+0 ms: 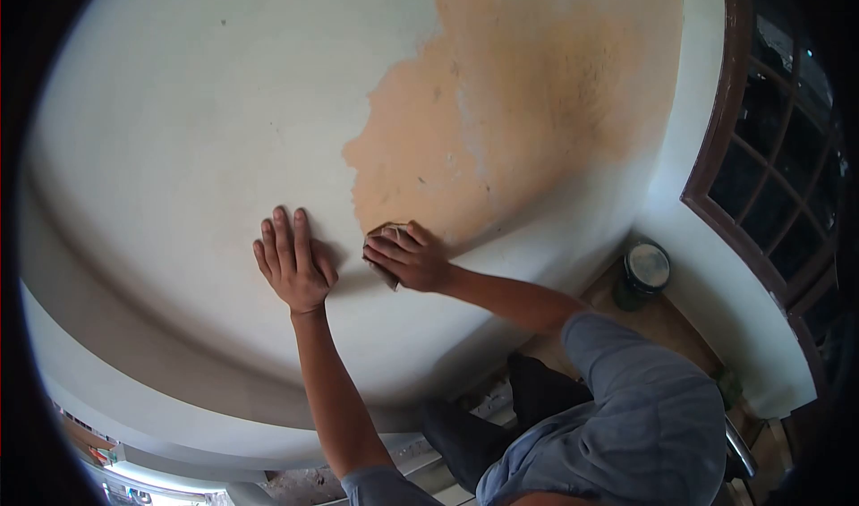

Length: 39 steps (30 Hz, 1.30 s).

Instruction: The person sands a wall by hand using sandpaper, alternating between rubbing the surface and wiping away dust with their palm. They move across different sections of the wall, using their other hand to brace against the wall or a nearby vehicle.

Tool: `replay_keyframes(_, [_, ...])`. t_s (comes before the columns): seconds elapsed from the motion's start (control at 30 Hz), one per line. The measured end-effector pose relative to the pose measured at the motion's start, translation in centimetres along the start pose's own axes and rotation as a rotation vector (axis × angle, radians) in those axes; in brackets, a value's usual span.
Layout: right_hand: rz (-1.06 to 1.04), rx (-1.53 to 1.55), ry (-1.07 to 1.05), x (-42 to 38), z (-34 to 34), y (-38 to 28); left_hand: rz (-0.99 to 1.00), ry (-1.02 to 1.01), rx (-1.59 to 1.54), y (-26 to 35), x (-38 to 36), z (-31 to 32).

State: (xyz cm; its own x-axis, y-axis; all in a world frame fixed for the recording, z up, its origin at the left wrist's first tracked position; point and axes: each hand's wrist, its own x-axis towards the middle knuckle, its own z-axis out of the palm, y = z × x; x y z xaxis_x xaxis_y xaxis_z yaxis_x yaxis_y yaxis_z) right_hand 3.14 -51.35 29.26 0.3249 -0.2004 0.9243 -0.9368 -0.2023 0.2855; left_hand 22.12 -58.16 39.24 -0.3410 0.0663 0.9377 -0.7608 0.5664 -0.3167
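My left hand lies flat against the white painted wall, its fingers stretched out and holding nothing. To its right, my right hand presses a thin, folded brownish sheet against the wall, which looks like sandpaper. Its edges show above and below my fingers; the face against the wall is hidden. That hand is at the lower edge of a bare orange-tan patch with an uneven border, where the white coat ends. Dark smudges and small pale marks show on the patch.
A bucket with a pale top stands on the floor in the corner at right. Beyond it is a brown-framed window with dark panes. A curved ledge runs along the lower left. My legs are close below the wall.
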Motion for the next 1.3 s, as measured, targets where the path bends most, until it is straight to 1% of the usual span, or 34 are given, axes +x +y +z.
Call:
replay_keyframes(0.03, [-0.061,0.023,-0.007,-0.1,-0.3,1.2,0.004,0.024,0.007,-0.2,0.2,0.1])
replay_keyframes(0.1, [0.261,0.241,0.105,-0.6,-1.4,6.8,-0.028,0.031,0.037,0.1,0.2,0.0])
replay_keyframes(0.17, [0.488,0.134,0.313,-0.8,-1.1,12.0,-0.027,0.028,0.057,0.2,0.1,-0.2])
replay_keyframes(0.23, [0.765,0.038,0.593,3.2,-3.4,14.5,-0.021,0.019,0.066,0.0,0.1,-0.4])
replay_keyframes(0.27, [0.768,0.029,0.588,3.7,-3.7,13.6,-0.004,0.018,0.066,0.2,0.2,-0.4])
replay_keyframes(0.33, [0.655,-0.126,0.323,4.7,-2.7,9.9,-0.008,0.013,0.061,0.3,0.1,-0.4])
replay_keyframes(0.37, [0.533,-0.072,0.148,3.4,-1.4,7.6,-0.007,0.011,0.072,0.2,0.2,-0.4])
replay_keyframes(0.4, [0.319,0.097,0.133,1.7,-0.4,5.6,-0.016,0.017,0.075,0.2,0.2,-0.4])
replay_keyframes(0.43, [0.026,-0.021,0.033,1.6,-1.4,4.0,-0.013,0.016,0.063,0.2,0.1,-0.2])
replay_keyframes(0.5, [-0.202,0.051,-0.052,2.3,-2.5,6.9,-0.004,0.008,0.077,-0.2,0.0,0.0])
replay_keyframes(0.57, [-0.057,0.162,-0.074,4.0,-5.4,10.7,0.002,0.024,0.070,-0.2,0.1,0.0])
replay_keyframes(0.63, [0.223,0.141,0.176,4.7,-5.8,18.3,-0.007,0.027,0.071,0.0,0.1,0.0])
replay_keyframes(0.7, [0.661,0.147,0.533,6.9,-7.9,22.7,-0.021,0.036,0.082,0.3,0.2,0.1])
replay_keyframes(0.73, [0.665,0.139,0.538,7.1,-7.7,22.8,-0.018,0.038,0.089,0.4,0.2,0.1])
replay_keyframes(0.8, [0.747,-0.166,0.528,8.1,-5.7,22.1,0.001,0.032,0.101,0.4,0.2,0.0])
replay_keyframes(0.87, [0.543,-0.116,0.295,8.0,-3.6,14.7,0.018,0.030,0.118,0.4,0.3,-0.1])
replay_keyframes(0.9, [0.347,-0.083,0.148,7.0,-2.1,10.8,0.040,0.035,0.121,0.2,0.3,0.0])
replay_keyframes(0.93, [0.146,-0.033,0.089,6.3,-1.4,7.3,0.031,0.030,0.104,0.2,0.2,0.0])
replay_keyframes(0.97, [-0.060,0.014,0.027,6.0,-1.1,5.6,0.018,0.026,0.085,0.1,0.1,0.0])
replay_keyframes(1.07, [-0.075,-0.018,0.065,7.0,-1.7,9.1,0.038,0.029,0.096,-0.1,0.2,0.1])
replay_keyframes(1.1, [-0.049,-0.155,0.006,7.7,-3.7,11.4,0.032,0.044,0.098,0.1,0.1,0.1])
replay_keyframes(1.13, [0.119,-0.167,-0.035,8.7,-5.3,13.6,0.020,0.038,0.103,0.1,0.2,0.0])
replay_keyframes(1.17, [0.295,-0.214,0.058,9.6,-6.1,16.3,0.022,0.043,0.103,0.2,0.5,-0.1])
replay_keyframes(1.2, [0.399,-0.214,0.221,10.4,-7.0,18.1,0.024,0.046,0.102,0.4,0.4,-0.2])
replay_keyframes(1.23, [0.600,-0.253,0.393,11.3,-7.2,19.4,0.013,0.037,0.103,0.5,0.1,-0.2])
replay_keyframes(1.3, [0.612,-0.212,0.444,11.6,-6.0,17.9,0.039,0.041,0.144,0.3,0.3,-0.1])
